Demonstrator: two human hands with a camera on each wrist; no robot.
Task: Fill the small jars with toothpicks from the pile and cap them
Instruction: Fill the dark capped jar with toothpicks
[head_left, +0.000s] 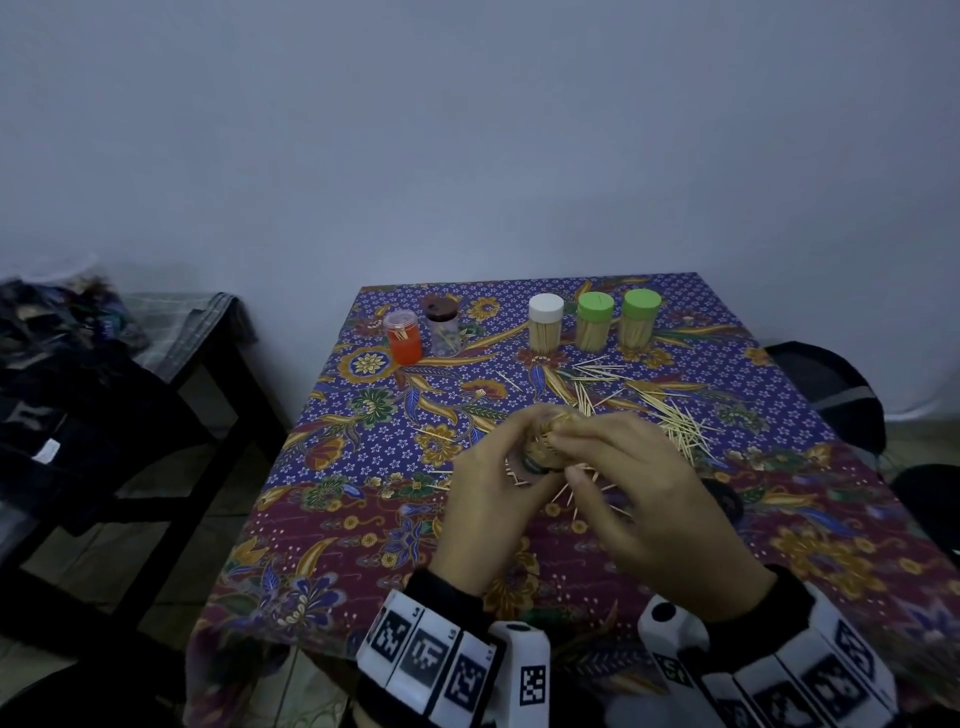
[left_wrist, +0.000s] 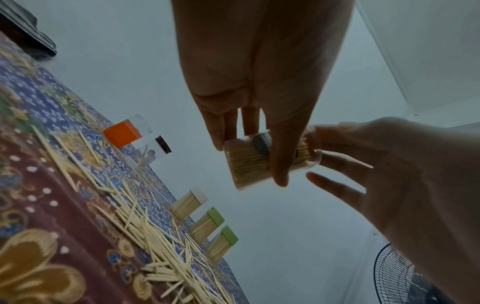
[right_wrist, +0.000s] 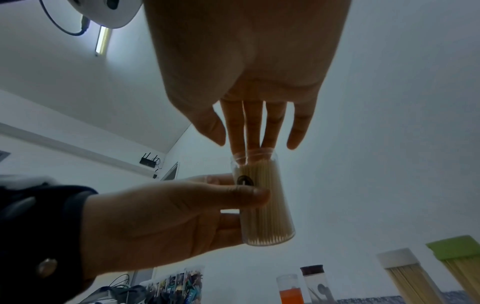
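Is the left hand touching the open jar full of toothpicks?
Touching. In the right wrist view the left hand grips the jar: its thumb presses across the front wall with no gap, fingers behind.

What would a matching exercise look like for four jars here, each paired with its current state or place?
Things:
1. clear plastic jar packed with toothpicks
2. white-capped jar of toothpicks
3. orange-bottomed clear jar
4. dark-brown-lidded clear jar

States:
A. nearly empty, standing beside the orange one
B. uncapped, gripped by the left hand
C. far left of the back row
D. capped, next to two green-capped jars

Pairs: 1-B, 2-D, 3-C, 4-A
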